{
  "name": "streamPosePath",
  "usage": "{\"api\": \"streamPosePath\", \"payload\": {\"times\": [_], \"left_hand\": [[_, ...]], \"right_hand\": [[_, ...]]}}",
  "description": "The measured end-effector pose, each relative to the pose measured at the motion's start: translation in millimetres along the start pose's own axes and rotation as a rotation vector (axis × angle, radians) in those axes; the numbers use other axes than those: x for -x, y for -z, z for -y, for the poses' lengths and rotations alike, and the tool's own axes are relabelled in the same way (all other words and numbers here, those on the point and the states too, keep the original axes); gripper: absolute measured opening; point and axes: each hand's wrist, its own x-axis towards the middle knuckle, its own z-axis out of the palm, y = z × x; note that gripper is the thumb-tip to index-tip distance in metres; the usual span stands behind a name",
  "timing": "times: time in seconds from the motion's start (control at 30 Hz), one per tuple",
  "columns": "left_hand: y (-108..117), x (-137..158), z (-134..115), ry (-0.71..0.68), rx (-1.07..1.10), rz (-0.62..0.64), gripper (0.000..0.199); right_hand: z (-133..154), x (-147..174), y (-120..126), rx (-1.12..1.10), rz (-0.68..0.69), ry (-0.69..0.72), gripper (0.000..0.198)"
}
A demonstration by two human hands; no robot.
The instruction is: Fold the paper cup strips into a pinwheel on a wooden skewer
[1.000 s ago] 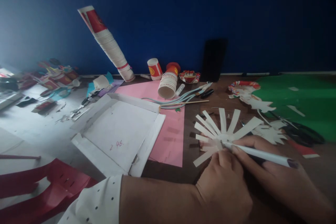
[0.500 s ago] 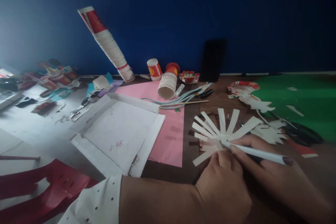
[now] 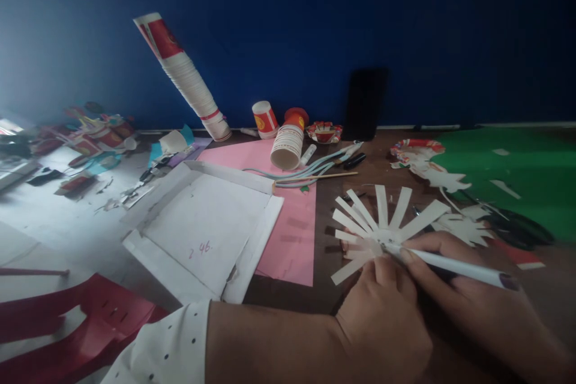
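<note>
A paper cup (image 3: 390, 235) cut into strips is spread out flat like a fan, white inside upward, on the dark table. My left hand (image 3: 384, 312) has its fingers closed on the cup's near side, holding it against the table. My right hand (image 3: 468, 288) grips a white marker pen (image 3: 454, 264). Its tip meets the round centre of the cup, where small dark dots show. The fingers of both hands partly hide the cup's near strips.
A white box lid (image 3: 211, 222) lies on pink paper (image 3: 294, 240) to the left. Behind are paper cups (image 3: 285, 147), pale blue cords (image 3: 310, 165) and a dark phone (image 3: 366, 102). Scraps and black-handled scissors (image 3: 517, 228) lie right, by green paper (image 3: 508, 162). A red chair (image 3: 94, 324) stands front left.
The marker's tip and my right hand have shifted slightly to the right across the cup's centre, where another dark dot shows. My left hand stays nearly still, the cup turning very slightly.
</note>
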Motion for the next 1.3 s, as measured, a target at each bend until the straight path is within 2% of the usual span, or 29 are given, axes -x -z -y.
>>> {"api": "streamPosePath", "payload": {"times": [0.17,0.37,0.53,0.8,0.9,1.0,1.17,1.3], "left_hand": [[0.7,0.1,-0.1,0.035,0.001,-0.015,0.04],[2.3,0.1,1.0,-0.003,-0.006,0.018,0.039],[-1.5,1.4,-1.6,0.013,-0.01,-0.033,0.039],[1.9,1.3,0.7,-0.005,-0.014,0.023,0.04],[1.4,2.0,0.6,0.004,-0.003,-0.007,0.039],[0.6,2.5,0.3,0.019,0.003,-0.033,0.039],[1.3,0.7,1.7,-0.013,0.015,0.003,0.036],[0.9,-0.2,1.8,-0.007,0.029,0.025,0.036]], "right_hand": [[-0.6,-0.3,-1.1,0.021,-0.015,-0.009,0.03],[-2.1,0.5,-2.7,0.01,0.008,-0.028,0.031],[-1.9,-0.4,-1.8,0.008,0.006,-0.024,0.029],[-5.0,-0.8,-3.9,0.012,0.093,-0.065,0.033],[-5.1,-0.6,-4.4,-0.005,0.103,-0.059,0.032],[-3.5,-0.1,-3.0,-0.002,0.07,-0.059,0.032],[-1.4,-1.1,-0.1,0.013,-0.063,-0.046,0.029],[-2.0,-2.0,-0.7,0.011,-0.083,-0.026,0.026]]}}
